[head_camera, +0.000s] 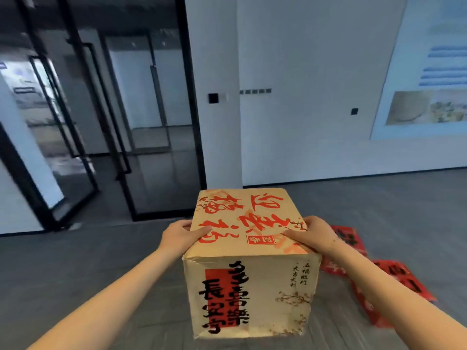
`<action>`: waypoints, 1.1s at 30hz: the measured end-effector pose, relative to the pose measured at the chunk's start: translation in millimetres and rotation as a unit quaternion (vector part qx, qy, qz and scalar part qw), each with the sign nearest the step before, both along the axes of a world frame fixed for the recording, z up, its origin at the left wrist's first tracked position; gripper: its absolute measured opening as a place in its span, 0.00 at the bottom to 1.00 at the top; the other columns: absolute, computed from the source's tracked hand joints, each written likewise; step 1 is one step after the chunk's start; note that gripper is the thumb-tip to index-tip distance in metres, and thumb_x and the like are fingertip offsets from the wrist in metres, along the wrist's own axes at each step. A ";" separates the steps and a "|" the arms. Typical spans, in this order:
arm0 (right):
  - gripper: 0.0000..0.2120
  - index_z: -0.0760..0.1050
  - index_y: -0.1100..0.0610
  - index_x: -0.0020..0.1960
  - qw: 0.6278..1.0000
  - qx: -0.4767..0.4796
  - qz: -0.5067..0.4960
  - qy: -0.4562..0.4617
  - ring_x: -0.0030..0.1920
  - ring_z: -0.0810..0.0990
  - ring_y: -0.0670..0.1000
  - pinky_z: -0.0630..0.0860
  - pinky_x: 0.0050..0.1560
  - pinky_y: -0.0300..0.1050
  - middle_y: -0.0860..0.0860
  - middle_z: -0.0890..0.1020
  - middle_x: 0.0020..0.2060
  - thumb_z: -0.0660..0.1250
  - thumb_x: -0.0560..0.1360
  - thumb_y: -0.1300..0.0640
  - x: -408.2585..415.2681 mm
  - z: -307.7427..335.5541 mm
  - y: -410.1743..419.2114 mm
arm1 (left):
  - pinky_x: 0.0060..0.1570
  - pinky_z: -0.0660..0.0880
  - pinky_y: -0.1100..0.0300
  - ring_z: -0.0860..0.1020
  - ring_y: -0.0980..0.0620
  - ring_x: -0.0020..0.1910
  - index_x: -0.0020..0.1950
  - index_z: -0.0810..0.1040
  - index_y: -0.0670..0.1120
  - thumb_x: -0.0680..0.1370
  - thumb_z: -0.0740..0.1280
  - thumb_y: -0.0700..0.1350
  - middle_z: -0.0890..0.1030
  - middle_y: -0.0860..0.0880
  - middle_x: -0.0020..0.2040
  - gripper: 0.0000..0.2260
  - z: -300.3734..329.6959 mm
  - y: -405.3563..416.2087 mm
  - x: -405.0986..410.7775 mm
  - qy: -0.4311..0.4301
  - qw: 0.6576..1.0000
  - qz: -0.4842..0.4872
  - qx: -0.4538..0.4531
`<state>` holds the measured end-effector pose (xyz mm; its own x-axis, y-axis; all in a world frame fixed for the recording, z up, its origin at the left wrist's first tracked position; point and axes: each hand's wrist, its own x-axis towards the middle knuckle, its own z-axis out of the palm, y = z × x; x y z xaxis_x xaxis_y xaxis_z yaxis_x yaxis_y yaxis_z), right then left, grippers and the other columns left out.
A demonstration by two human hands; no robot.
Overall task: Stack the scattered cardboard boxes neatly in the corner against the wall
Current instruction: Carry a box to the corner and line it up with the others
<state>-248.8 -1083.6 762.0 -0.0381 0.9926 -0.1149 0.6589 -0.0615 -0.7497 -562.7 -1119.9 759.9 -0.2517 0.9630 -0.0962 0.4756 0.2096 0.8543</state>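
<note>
Just the one view here, a wide-angle head cam looking forward and down from the wearer's eye level. Both forearms reach in from the bottom edge, so the cardboard box (249,251) between the left hand (180,237) and right hand (313,233) sits close up, dead centre. Past it the lens faces a white wall (316,97), with glass doors (141,122) off to the left. Edges bend and blur a fair bit.

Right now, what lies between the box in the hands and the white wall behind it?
In the head view, only bare grey floor lies between the box and the white wall.
</note>
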 end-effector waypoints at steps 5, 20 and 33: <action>0.16 0.77 0.54 0.49 0.994 0.003 0.103 0.019 0.41 0.80 0.44 0.72 0.34 0.36 0.46 0.82 0.41 0.72 0.69 0.44 -152.6 16.0 26.6 | 0.43 0.76 0.63 0.80 0.58 0.46 0.50 0.81 0.53 0.70 0.73 0.58 0.83 0.57 0.45 0.14 25.8 -35.1 -137.2 0.035 0.995 0.093 0.007; 0.12 0.74 0.53 0.45 0.915 -0.005 0.403 0.017 0.43 0.79 0.47 0.74 0.37 0.37 0.48 0.80 0.40 0.71 0.70 0.47 -525.0 40.7 55.2 | 0.34 0.72 0.65 0.79 0.59 0.40 0.51 0.81 0.50 0.69 0.72 0.60 0.81 0.57 0.40 0.18 27.9 -150.9 -412.3 0.055 0.918 0.392 -0.020; 0.17 0.79 0.57 0.46 0.827 -0.050 0.554 0.087 0.44 0.83 0.51 0.80 0.50 0.50 0.52 0.84 0.43 0.75 0.66 0.46 -770.0 37.8 42.8 | 0.43 0.77 0.61 0.80 0.56 0.44 0.61 0.78 0.46 0.70 0.72 0.58 0.83 0.53 0.49 0.24 27.1 -228.3 -540.1 0.071 0.810 0.582 0.003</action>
<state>-1018.8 -1040.8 799.7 -0.9417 0.3236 -0.0917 0.2355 0.4398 -0.8666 -1102.8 -1348.2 787.1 -0.9976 0.0668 0.0174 0.0532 0.5827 0.8109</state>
